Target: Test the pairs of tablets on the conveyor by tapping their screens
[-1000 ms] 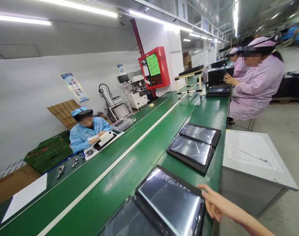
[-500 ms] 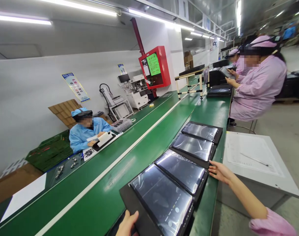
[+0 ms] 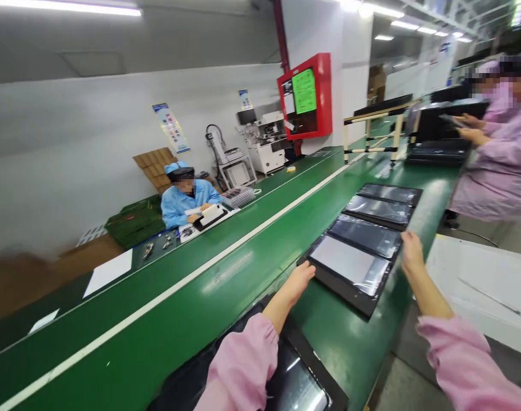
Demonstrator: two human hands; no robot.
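A black tray [image 3: 363,307] lies at a slant on the green belt, holding two glossy film-covered screens, a pale-reflecting near screen [image 3: 346,260] and a darker screen [image 3: 366,235]. My left hand [image 3: 298,281] grips the tray's left edge, its fingertips on the rim. Over on the opposite side, my right hand [image 3: 412,254] holds the right edge, with some fingers hidden. Just beyond sits another black tray [image 3: 416,198] carrying two more screens. Below my left forearm, a further screen in a dark tray [image 3: 303,374] is partly covered by my sleeve.
The green conveyor belt [image 3: 226,285] runs away to the upper right. A pipe-frame stand [image 3: 371,150] straddles it. A white side table [image 3: 478,285] stands at right. Across the belt sits a person in blue [image 3: 178,205]; people in pink [image 3: 495,154] are at far right.
The trays of screens have moved away from me along the belt, with both hands farther forward. My view has swung left, and another screen now shows below my left arm.
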